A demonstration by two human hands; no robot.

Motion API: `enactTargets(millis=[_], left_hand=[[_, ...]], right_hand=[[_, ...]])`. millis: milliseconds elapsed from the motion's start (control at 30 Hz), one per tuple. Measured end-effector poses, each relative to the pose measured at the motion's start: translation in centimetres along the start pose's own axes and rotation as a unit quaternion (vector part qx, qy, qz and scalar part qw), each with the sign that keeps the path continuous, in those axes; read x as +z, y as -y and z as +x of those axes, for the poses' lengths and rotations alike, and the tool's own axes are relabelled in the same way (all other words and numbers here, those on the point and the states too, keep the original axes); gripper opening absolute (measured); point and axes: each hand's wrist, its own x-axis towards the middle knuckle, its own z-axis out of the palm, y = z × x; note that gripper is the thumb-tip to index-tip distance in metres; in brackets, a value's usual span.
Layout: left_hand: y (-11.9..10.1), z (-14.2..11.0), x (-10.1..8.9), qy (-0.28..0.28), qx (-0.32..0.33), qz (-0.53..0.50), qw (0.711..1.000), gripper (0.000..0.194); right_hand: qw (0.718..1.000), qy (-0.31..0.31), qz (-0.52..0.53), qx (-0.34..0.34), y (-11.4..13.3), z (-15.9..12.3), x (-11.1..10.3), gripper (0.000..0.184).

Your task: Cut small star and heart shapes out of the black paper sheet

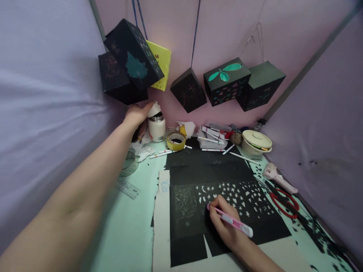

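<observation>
My left hand (138, 114) reaches to the back left, its fingers closed on a white lid (154, 109). The lid tilts over the mouth of a white jar (157, 129) with a metal neck. My right hand (227, 223) grips a pink craft knife (234, 222) like a pen, resting on black card (255, 230). Rows of small star, moon, heart and other shapes are cut through this card. Its blade end is hidden near my fingertips. White board (161, 241) lies under the card.
Behind the card are yellow tape (176, 142), several white markers (212, 136) and a lidded bowl (256, 141). A ruler (129, 188) lies left; red-handled scissors (286, 204) and a pink-white tool (279, 178) lie right. Black boxes (188, 90) hang above.
</observation>
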Motion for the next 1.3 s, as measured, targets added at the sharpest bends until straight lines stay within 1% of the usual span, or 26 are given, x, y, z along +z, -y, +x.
enactTargets(millis=[67, 200, 267, 333, 400, 433, 467, 500, 533, 567, 600, 633, 667, 700, 733, 767, 800, 833, 900, 1000, 1167, 1233, 1300], left_hand=[[0.4, -0.7, -0.2, -0.003, 0.001, -0.007, 1.0, 0.078], [0.9, -2.8, -0.7, -0.027, 0.006, -0.007, 1.0, 0.071], [0.7, -4.0, -1.0, -0.04, 0.017, -0.004, 0.999, 0.069], [0.1, -5.6, -1.1, -0.073, 0.038, 0.009, 0.997, 0.07], [-0.9, -8.0, -1.1, -0.127, 0.093, 0.024, 0.987, 0.065], [-1.6, -9.6, -1.0, -0.13, 0.15, 0.02, 0.98, 0.06], [-2.2, -11.6, -1.0, -0.147, 0.204, -0.003, 0.968, 0.053], [-2.8, -13.8, -0.9, -0.121, 0.287, -0.02, 0.95, 0.045], [-3.2, -16.4, -0.9, -0.061, 0.378, -0.034, 0.923, 0.034], [-3.5, -19.3, -0.9, 0.029, 0.471, -0.033, 0.881, 0.025], [-3.4, -22.2, -1.0, 0.128, 0.561, -0.006, 0.818, 0.023], [-3.1, -25.2, -1.0, 0.197, 0.619, 0.036, 0.76, 0.021], [-2.5, -27.9, -1.1, 0.237, 0.64, 0.082, 0.727, 0.018], [-1.7, -30.3, -1.2, 0.252, 0.638, 0.123, 0.717, 0.016], [-0.7, -32.3, -1.1, 0.238, 0.636, 0.148, 0.719, 0.02], [0.2, -33.8, -1.0, 0.214, 0.651, 0.147, 0.714, 0.029], [1.0, -34.8, -0.8, 0.2, 0.645, 0.169, 0.717, 0.036], [1.7, -35.3, -0.5, 0.188, 0.645, 0.18, 0.719, 0.04], [2.4, -35.4, 0.1, 0.178, 0.633, 0.202, 0.726, 0.045], [2.5, -34.9, 0.7, 0.182, 0.626, 0.212, 0.728, 0.045], [2.6, -34.7, 0.8, 0.175, 0.622, 0.192, 0.739, 0.045], [2.7, -34.6, 0.9, 0.172, 0.634, 0.197, 0.728, 0.045], [2.8, -34.6, 0.9, 0.167, 0.652, 0.209, 0.709, 0.045]], right_hand=[[1.0, 0.003, -0.001, 0.006, 0.0, 0.0, 0.0, 0.02], [1.0, 0.006, -0.002, 0.012, -0.1, -0.1, 0.0, 0.019], [1.0, 0.007, -0.003, 0.014, -0.1, -0.1, -0.1, 0.019], [1.0, 0.005, -0.005, 0.013, 0.0, -0.1, -0.1, 0.018], [1.0, 0.004, -0.007, 0.012, 0.0, 0.0, -0.2, 0.018], [1.0, 0.003, -0.006, 0.012, 0.0, 0.0, -0.2, 0.018], [1.0, 0.004, -0.004, 0.012, 0.0, 0.0, -0.2, 0.018], [1.0, 0.005, -0.002, 0.014, 0.0, 0.0, -0.1, 0.018], [1.0, 0.006, -0.001, 0.017, 0.0, 0.0, -0.1, 0.018], [1.0, 0.005, 0.001, 0.018, -0.1, 0.0, -0.1, 0.018], [1.0, 0.005, 0.003, 0.019, -0.2, 0.0, -0.1, 0.018], [1.0, 0.005, 0.004, 0.021, -0.2, 0.0, -0.1, 0.017], [1.0, 0.006, 0.003, 0.024, -0.3, -0.1, 0.0, 0.017], [1.0, 0.007, 0.002, 0.027, -0.4, -0.1, 0.0, 0.017], [0.999, 0.008, 0.002, 0.031, -0.4, -0.1, -0.1, 0.017], [0.999, 0.011, 0.002, 0.036, -0.4, -0.1, -0.1, 0.016], [0.999, 0.013, 0.004, 0.041, -0.4, -0.1, -0.1, 0.016], [0.999, 0.015, 0.007, 0.045, -0.3, -0.1, -0.1, 0.016], [0.998, 0.016, 0.014, 0.055, -0.2, -0.1, -0.1, 0.016], [0.998, 0.014, 0.02, 0.065, -0.2, -0.1, -0.1, 0.017], [0.997, 0.018, 0.033, 0.07, -0.1, -0.3, -0.2, 0.018], [0.997, 0.017, 0.04, 0.069, -0.2, -0.3, -0.2, 0.017], [0.997, 0.01, 0.047, 0.067, -0.2, -0.3, -0.1, 0.015]])
